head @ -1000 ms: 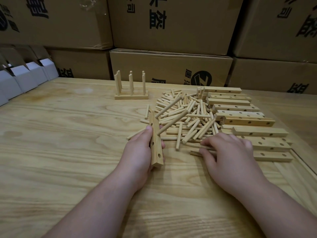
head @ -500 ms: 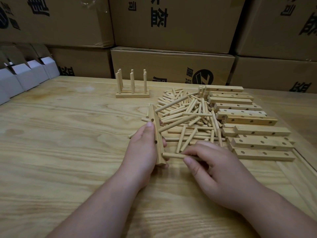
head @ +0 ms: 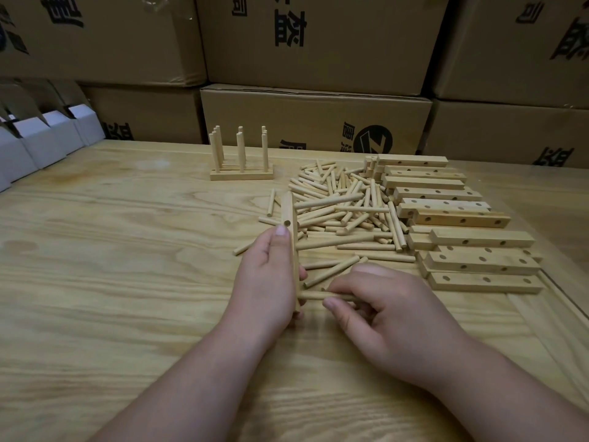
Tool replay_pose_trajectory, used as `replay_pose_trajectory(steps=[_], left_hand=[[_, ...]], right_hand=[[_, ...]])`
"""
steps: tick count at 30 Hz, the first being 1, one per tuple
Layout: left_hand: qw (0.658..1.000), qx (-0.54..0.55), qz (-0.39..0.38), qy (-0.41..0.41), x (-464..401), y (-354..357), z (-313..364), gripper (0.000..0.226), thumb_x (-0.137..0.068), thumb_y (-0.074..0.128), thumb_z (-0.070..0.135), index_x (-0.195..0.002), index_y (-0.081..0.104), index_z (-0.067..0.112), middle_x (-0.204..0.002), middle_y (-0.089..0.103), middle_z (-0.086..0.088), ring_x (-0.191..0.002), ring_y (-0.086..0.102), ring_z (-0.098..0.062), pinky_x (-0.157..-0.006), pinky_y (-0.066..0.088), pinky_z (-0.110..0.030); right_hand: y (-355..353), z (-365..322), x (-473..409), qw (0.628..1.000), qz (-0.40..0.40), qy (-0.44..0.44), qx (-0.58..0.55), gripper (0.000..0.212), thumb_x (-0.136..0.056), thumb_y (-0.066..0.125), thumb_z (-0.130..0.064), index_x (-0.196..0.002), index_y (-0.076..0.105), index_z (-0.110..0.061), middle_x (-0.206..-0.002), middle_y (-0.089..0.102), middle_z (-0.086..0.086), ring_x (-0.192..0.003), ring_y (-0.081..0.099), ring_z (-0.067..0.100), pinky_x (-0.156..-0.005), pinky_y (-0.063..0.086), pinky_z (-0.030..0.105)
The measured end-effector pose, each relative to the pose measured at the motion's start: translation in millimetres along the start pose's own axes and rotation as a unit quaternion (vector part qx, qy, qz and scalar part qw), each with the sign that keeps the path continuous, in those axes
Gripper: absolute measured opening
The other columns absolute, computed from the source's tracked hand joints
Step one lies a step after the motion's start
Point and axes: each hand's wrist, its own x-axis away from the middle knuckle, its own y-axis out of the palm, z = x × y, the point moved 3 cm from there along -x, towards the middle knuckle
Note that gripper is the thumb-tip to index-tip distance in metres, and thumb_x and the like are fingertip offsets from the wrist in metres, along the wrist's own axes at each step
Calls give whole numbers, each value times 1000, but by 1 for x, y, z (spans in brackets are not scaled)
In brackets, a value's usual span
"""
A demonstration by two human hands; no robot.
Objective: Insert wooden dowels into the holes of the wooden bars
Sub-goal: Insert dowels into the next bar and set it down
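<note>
In the head view the left hand [head: 267, 279] is gripping a bar [head: 291, 237] that is pointing away from the person, the thumb lying just below an open hole near the far end while the fingers are wrapping its right side. The right hand [head: 382, 317] is pinching a dowel [head: 322, 295] between thumb and fingertips, holding it level and crosswise — its left tip is meeting the bar's right face close to the left hand's fingers, though whether it is sitting in a hole cannot be told. Just beyond the right hand a loose pile of dowels [head: 347, 205] is lying on the table [head: 111, 266], some touching the bar's far end. To the right of that hand, and further out, spare bars [head: 462, 237] are lying stacked in rows. Well beyond the left hand a finished piece [head: 241, 161] is standing with dowels upright, in front of cardboard boxes [head: 315, 122].
</note>
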Motion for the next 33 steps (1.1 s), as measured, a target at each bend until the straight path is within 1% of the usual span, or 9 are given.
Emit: replay_pose_trajectory(steps=[2,7,9,11,16,18,22,27,33], left_hand=[[999,-33,-4,17,2,2,1,34,-105,38,47,-86,62,32,-58,60,7,-44,53,-8,-36,44,-25],[997,-65,-6,33,3,4,1,33,-105,38,44,-91,62,27,-67,60,-3,-46,53,-9,-36,45,-28],[997,-71,-2,34,3,3,0,33,-104,38,45,-90,62,28,-66,61,-2,-46,53,-9,-37,47,-29],[996,-78,1,39,3,3,-1,33,-104,37,47,-90,63,30,-64,61,2,-47,54,-9,-38,48,-30],[997,-68,-28,23,3,2,1,34,-105,38,44,-99,67,27,-56,58,10,-44,52,-10,-35,45,-27],[997,-64,-23,21,4,2,2,35,-106,38,43,-100,67,24,-57,58,8,-44,52,-11,-35,45,-28],[996,-79,-5,45,5,3,2,36,-105,36,44,-98,66,26,-66,62,0,-53,56,-9,-49,50,-37],[999,-37,-27,8,6,2,3,35,-105,37,45,-99,69,34,-58,57,7,-46,51,-11,-37,44,-27],[999,-12,-16,26,7,4,2,34,-106,37,45,-101,70,39,-66,57,-4,-52,51,-16,-40,44,-29]], right_hand=[[1,-2,0,1000,0,-2,10,18,-91,59,-40,-93,70,-26,-77,56,-16,-68,55,5,-58,50,35],[7,1,2,1000,-12,9,-8,12,-90,63,-36,-96,72,-29,-81,54,-23,-74,54,-2,-65,51,28],[9,0,3,1000,-10,6,2,12,-91,61,-37,-95,71,-31,-80,50,-25,-74,48,-7,-64,47,24],[10,-2,3,1000,-6,3,5,13,-91,59,-38,-95,70,-31,-79,50,-24,-72,49,-5,-62,45,22],[8,0,3,1000,-4,-6,-5,13,-90,61,-35,-93,71,-27,-78,61,-15,-71,57,4,-61,50,29],[8,-2,3,1000,-1,-7,-2,13,-90,61,-35,-93,71,-27,-78,61,-16,-71,56,3,-62,48,25],[10,-6,2,1000,3,-4,15,14,-90,60,-36,-92,71,-27,-78,61,-17,-73,56,3,-61,45,23],[9,-3,1,1000,-5,-9,1,12,-91,62,-33,-92,71,-25,-78,64,-13,-72,59,8,-61,51,31],[10,-6,0,1000,-2,-17,9,17,-93,57,-36,-95,72,-28,-79,65,-13,-75,61,9,-61,51,32]])
